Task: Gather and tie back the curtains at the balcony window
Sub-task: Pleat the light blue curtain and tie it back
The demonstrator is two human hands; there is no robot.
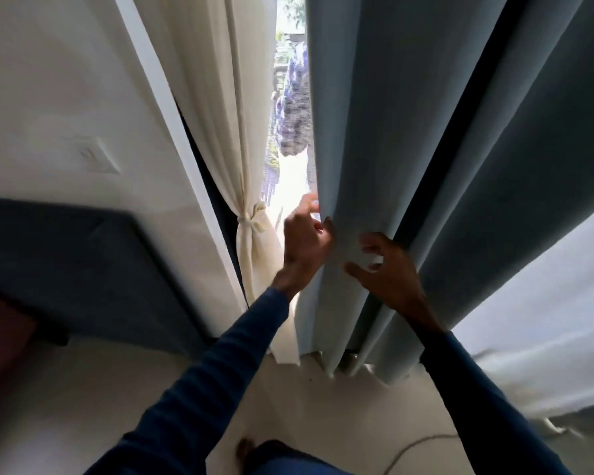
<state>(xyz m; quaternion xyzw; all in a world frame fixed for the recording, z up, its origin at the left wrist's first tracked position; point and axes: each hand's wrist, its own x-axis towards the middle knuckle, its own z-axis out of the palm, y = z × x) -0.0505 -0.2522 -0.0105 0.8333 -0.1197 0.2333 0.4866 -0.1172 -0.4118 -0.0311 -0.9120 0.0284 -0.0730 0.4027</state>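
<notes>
Two hands (pixel 304 243) (pixel 390 274), one grey-blue curtain (pixel 408 132), one cream curtain (pixel 213 97), one wall switch (pixel 96 156).

We read no text, label, brand, number or sign anywhere here. The wall switch plate (pixel 98 156) is too blurred to show any marking.
</notes>
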